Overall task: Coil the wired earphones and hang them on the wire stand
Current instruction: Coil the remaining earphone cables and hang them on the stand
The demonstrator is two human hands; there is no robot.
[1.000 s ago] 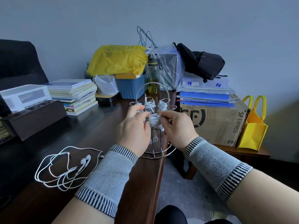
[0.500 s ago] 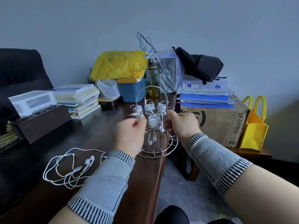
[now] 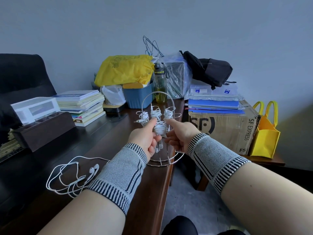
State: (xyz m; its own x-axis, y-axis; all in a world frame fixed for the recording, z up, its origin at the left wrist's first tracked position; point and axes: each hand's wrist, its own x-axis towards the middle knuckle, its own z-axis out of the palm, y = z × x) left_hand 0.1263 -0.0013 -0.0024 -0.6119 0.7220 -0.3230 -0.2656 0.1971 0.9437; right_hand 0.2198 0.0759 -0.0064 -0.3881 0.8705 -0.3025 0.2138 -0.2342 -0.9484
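A plain grey-blue wall [image 3: 220, 22] backs a dark wooden desk [image 3: 105, 143], black chair [image 3: 22, 75] left, grey floor [image 3: 194, 206].

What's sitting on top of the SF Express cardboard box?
On the cardboard box lies a stack of blue folders, with plastic-wrapped packets above them. A black bag rests on top. What the packets contain is unclear.

Stacked books [image 3: 81, 106] left; cardboard box [image 3: 221, 129] right; yellow tote [image 3: 264, 138] beside it.

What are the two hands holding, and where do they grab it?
Both the left hand and the right hand pinch the coiled earphones by the bundle's sides, at the wire stand. Exact finger contact is partly hidden.
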